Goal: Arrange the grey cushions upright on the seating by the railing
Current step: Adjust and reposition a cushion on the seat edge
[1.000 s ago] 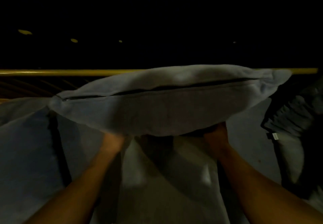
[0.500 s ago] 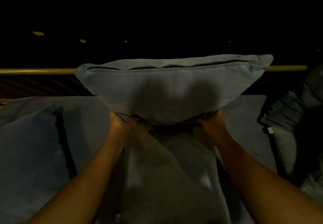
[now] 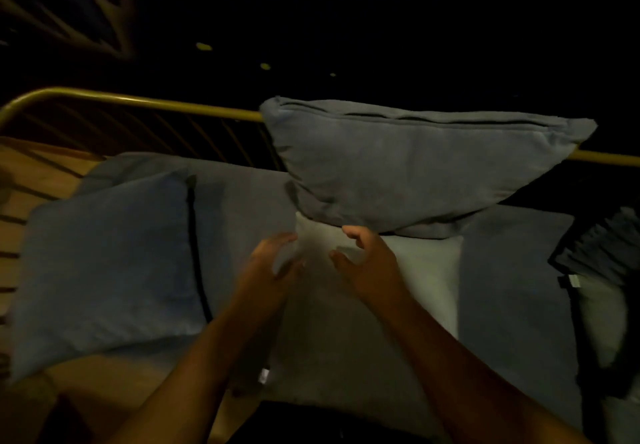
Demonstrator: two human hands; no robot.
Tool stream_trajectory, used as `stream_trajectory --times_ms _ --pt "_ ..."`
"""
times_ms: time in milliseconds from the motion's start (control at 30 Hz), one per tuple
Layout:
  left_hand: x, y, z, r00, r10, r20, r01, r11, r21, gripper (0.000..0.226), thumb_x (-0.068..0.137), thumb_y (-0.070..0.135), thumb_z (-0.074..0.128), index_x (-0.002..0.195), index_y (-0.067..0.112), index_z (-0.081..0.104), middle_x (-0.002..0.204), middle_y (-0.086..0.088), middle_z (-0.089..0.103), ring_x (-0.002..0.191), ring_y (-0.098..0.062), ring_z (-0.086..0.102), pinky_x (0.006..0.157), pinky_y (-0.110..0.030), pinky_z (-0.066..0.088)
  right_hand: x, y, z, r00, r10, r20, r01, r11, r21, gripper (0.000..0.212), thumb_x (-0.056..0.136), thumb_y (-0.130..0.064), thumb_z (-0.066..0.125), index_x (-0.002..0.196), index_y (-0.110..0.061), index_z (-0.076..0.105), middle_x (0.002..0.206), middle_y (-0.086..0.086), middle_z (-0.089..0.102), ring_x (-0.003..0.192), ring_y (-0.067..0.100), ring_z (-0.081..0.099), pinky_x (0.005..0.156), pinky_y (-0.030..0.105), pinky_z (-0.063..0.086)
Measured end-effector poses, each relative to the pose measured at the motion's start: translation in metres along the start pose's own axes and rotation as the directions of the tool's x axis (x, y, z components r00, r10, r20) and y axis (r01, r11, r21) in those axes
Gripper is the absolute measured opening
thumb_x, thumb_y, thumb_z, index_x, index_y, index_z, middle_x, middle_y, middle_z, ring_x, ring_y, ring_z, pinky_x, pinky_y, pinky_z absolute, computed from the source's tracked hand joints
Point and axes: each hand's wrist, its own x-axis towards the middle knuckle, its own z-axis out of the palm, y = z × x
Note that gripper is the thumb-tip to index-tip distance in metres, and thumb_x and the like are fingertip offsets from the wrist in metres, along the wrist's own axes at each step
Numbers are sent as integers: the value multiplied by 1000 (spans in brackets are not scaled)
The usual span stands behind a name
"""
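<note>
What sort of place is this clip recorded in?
Probably an outdoor balcony or terrace at night: a brass-coloured railing backs cushioned seating, with darkness and a few small lights beyond it.

I have let go of the grey cushion [image 3: 408,169], now propped against the railing [image 3: 145,101], and my open hands hover before it.

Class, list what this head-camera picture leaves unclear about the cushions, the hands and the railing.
- Upright grey cushion: its base is hidden behind the pale cushion; contact with the railing behind is unseen.
- Pale cushion: middle covered by left hand and right hand.
- Dark item at the right edge: cut off, too dim to identify.
- Beyond the railing: darkness.
</note>
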Motion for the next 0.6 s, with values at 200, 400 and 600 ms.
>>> stream_trajectory --times_ms 200,400,600 --pt "-18 -86 -95 1000 -11 29 10 998 58 63 82 59 47 121 10 59 124 -11 60 110 -14 55 89 -1 30 18 -66 88 979 -126 158 145 982 -118 43 89 -28 64 128 -14 54 131 7 57 120 21 53 91 20 33" --pt "-14 -225 -190 939 -316 -134 316 949 -21 55 77 46 60 115 6 64 117 -18 65 110 -30 60 90 -27 39 62 -138 217 960 -77 271 132 973 -190 43 85 -24 68 125 -13 57 128 8 58 117 23 55 91 23 38" --pt "10 -371 -266 811 -572 -121 566 820 -78 54 86 31 65 134 11 48 140 -16 46 126 -33 47 102 -36 36 125 -186 341 934 104 342 -32 977 -210 45 85 -23 69 126 -10 53 131 11 56 120 26 53 89 26 38"
